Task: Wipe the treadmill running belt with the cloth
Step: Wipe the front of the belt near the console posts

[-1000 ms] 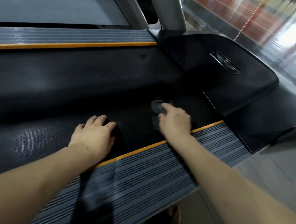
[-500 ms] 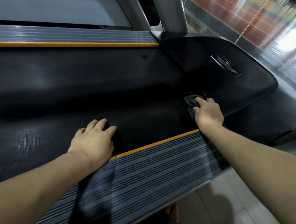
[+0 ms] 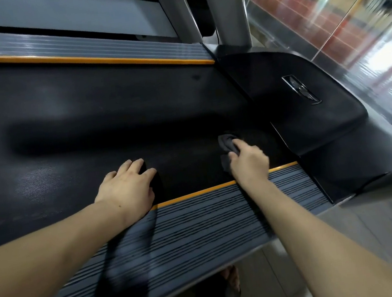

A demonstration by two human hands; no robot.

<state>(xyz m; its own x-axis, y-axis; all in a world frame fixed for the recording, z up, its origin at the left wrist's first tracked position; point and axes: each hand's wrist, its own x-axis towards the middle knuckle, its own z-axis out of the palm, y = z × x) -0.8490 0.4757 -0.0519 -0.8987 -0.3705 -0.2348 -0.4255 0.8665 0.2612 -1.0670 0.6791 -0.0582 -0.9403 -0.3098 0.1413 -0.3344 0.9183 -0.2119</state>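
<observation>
On the black running belt (image 3: 86,118), near its front end and close to the near edge, a small dark grey cloth (image 3: 226,144) lies bunched under the right hand (image 3: 247,160). That hand's fingers are curled over the cloth and grip it, pressing it down against the belt; folds of the fabric stick out ahead of the fingertips and to the left of the knuckles. Well to the left, the left hand (image 3: 127,186) rests flat on the belt with its fingers nearly straight and slightly spread, holding nothing, its heel just at the orange trim strip (image 3: 196,193) that borders the belt. Both bare forearms cross the grey ribbed side rail (image 3: 200,227) on the near side. Just right of the cloth sits the glossy black motor cover (image 3: 295,100), with a small silver badge (image 3: 302,89) on top. Across the belt runs a second orange strip and grey rail (image 3: 77,47), and grey uprights (image 3: 223,7) rise beyond the cover. Below the near rail, part of a foot in a dark sandal (image 3: 231,290) shows on the pale tiled floor (image 3: 388,235).
</observation>
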